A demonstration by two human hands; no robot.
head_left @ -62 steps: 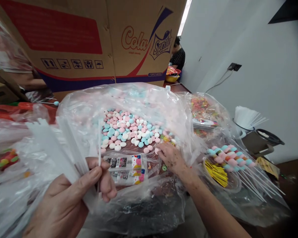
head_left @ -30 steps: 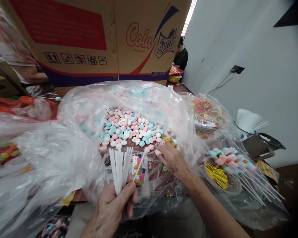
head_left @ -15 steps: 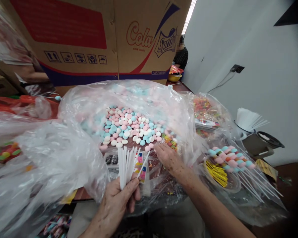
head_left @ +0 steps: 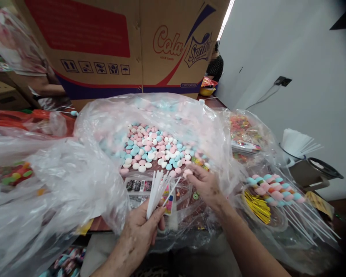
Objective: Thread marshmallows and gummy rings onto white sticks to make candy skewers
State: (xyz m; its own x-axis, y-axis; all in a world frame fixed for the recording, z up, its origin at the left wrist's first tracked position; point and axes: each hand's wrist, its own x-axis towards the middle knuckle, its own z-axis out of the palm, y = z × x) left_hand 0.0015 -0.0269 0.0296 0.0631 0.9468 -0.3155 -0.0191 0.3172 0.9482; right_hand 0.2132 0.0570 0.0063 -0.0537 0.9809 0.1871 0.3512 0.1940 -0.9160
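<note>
My left hand [head_left: 142,229] grips a bunch of white sticks [head_left: 159,188] that fan upward from its fingers. My right hand [head_left: 205,182] pinches a pale pink candy [head_left: 187,172] at the near edge of a heap of pink, blue and white candies [head_left: 154,148]. The heap lies inside an open clear plastic bag [head_left: 190,119]. Small printed packets [head_left: 138,186] lie under the plastic just in front of the heap, beside the sticks.
Finished candy skewers [head_left: 276,189] rest on a bowl with gold twist ties [head_left: 255,204] at right. More white sticks [head_left: 298,142] stand in a holder beside a dark device [head_left: 320,169]. A big Cola Sprite carton [head_left: 109,46] stands behind. Crumpled plastic [head_left: 46,192] fills the left. A person [head_left: 215,63] stands far back.
My left hand went from sorting sticks at the left to holding a bunch upright in the middle. My right hand has lifted slightly off the heap's edge with a pink candy pinched.
</note>
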